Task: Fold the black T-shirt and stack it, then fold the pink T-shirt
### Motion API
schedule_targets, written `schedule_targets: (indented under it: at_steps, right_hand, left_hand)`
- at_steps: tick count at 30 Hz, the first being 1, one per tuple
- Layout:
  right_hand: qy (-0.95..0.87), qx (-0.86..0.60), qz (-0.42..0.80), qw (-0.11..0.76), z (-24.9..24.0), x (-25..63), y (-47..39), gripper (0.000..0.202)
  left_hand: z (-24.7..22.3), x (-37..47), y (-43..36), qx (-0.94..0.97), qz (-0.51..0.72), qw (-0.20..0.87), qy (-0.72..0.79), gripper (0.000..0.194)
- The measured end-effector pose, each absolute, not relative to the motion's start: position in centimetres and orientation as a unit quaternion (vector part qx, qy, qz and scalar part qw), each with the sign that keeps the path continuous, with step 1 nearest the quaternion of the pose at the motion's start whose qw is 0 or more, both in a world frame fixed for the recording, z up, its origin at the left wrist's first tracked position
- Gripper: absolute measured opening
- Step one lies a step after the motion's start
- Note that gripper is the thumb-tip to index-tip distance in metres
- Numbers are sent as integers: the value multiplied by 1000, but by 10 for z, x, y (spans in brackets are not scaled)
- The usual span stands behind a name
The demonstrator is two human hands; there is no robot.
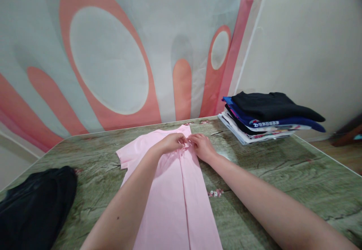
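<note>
A pink short-sleeved shirt (166,201) lies lengthwise on the table, one sleeve spread to the left and its right side folded inward over the body. Near the top of the garment, my left hand (174,143) pinches a small bunch of the pink cloth. My right hand (202,146) is just to its right, fingers bent and closed on the folded edge of the same shirt. The two hands' fingertips nearly meet, and the cloth puckers between them. Part of the left side of the shirt is hidden behind my left forearm.
A stack of folded clothes (271,118), black and blue on top with white below, sits at the table's back right. Dark fabric (36,204) lies at the left front. The wood-patterned table (254,178) meets a wall with a coral-and-white printed sheet (158,54).
</note>
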State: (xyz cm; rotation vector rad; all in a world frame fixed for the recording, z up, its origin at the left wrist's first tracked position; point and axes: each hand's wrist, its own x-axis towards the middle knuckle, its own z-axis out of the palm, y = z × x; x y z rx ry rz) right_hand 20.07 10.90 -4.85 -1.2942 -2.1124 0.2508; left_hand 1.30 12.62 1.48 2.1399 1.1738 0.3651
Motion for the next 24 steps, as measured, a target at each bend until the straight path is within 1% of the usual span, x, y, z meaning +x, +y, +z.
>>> schedule_targets:
  at_steps: [4, 6, 10, 12, 13, 15, 18, 24]
  right_hand:
    - [-791, -495, 87, 348, -52, 201, 111, 38]
    - [-787, -497, 89, 353, -53, 201, 112, 40]
    - [-778, -505, 101, 360, -53, 200, 114, 45]
    - [-775, -505, 112, 364, -53, 200, 117, 49]
    - [-773, -505, 118, 365, -53, 200, 118, 51]
    - [-773, -502, 131, 365, -55, 201, 121, 54]
    - [-777, -493, 147, 362, -58, 202, 125, 55]
    - [-774, -505, 156, 350, -63, 202, 130, 57]
  left_hand:
    - [24, 13, 124, 814, 134, 260, 502, 10]
    - [33, 12, 122, 814, 123, 249, 510, 10]
    - [47, 14, 112, 821, 59, 199, 532, 36]
    - [43, 20, 101, 813, 32, 164, 557, 47]
    - [37, 24, 94, 808, 33, 143, 570, 50]
    - [22, 32, 79, 799, 60, 97, 590, 47]
    - [-2, 36, 61, 777, 117, 53, 617, 33]
    - [-17, 25, 57, 739, 158, 73, 651, 22]
